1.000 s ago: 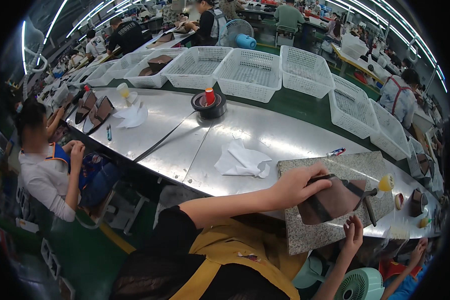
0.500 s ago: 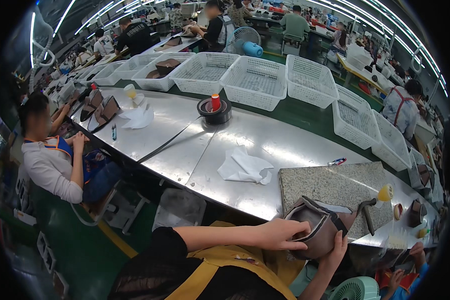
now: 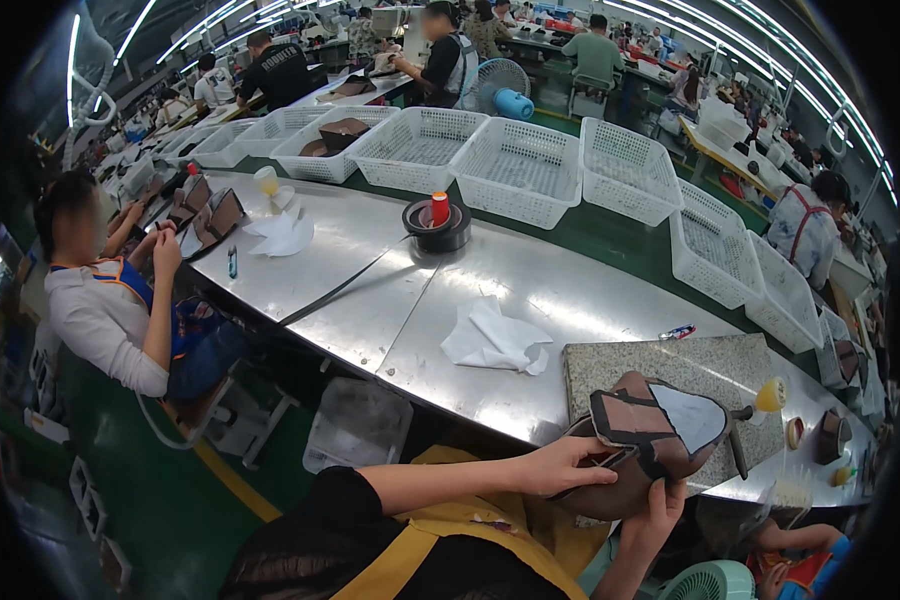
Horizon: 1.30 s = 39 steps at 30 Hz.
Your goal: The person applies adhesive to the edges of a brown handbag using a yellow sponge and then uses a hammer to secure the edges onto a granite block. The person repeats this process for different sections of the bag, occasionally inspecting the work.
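I hold a brown shoe upper with black edging and a pale insole panel (image 3: 652,432) in both hands, just off the near edge of a grey stone slab (image 3: 625,365). My left hand (image 3: 568,466) grips its left side, with the forearm stretched across my yellow apron. Coming up from below, my right hand (image 3: 660,508) cups the shoe's underside. The shoe is tilted with its sole side facing up.
A dark-handled tool (image 3: 737,452) and a yellow-capped bottle (image 3: 770,395) sit by the slab. On the steel table lie a white cloth (image 3: 495,340) and a black round holder with a red bottle (image 3: 437,222). White baskets (image 3: 515,170) line the far side. A co-worker (image 3: 100,300) sits at left.
The shoe has come off the stone slab toward my body and turned sole side up. My right hand has joined my left hand on it.
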Tool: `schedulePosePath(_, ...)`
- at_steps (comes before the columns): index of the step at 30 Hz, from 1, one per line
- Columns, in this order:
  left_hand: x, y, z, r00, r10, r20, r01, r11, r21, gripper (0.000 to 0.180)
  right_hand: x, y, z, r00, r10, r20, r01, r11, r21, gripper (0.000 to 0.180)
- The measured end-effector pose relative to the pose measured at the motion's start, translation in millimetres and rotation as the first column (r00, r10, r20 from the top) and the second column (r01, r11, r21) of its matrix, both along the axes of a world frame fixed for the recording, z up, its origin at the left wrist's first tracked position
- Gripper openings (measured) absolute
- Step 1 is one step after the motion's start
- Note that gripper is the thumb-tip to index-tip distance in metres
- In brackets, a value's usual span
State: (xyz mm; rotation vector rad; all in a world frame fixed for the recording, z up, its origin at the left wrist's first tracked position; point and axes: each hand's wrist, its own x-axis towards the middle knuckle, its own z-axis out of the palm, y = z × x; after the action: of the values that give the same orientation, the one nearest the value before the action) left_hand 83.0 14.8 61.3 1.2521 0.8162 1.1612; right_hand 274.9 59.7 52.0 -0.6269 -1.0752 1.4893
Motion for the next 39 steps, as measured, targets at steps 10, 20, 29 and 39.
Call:
schedulePosePath(10, -14.3, 8.7, -7.9, 0.893, 0.0, 0.449, 0.072, 0.987, -0.145, 0.045, 19.7, 1.1, -20.3, 0.943, 0.022, 0.333, -0.091, 0.977, 0.194, 0.049)
schedulePosePath(20, -1.0, 2.3, -8.6, 0.793, -0.046, 0.607, 0.293, 0.903, -0.315, 0.053, -0.2, -2.9, -37.1, 0.743, -0.201, 0.638, -0.071, 0.925, 0.374, 0.064)
schedulePosePath(29, -27.4, -1.4, -6.7, 0.747, -0.086, 0.659, 0.366, 0.881, -0.3, 0.058, 17.5, 28.1, -1.6, 0.851, 0.022, 0.524, -0.146, 0.97, 0.195, 0.037)
schedulePosePath(39, 7.5, 21.7, -33.5, 0.462, 0.192, 0.866, 0.43, 0.805, -0.408, 0.04, 9.7, 42.6, -4.3, 0.637, -0.281, 0.718, 0.065, 0.947, 0.313, 0.04)
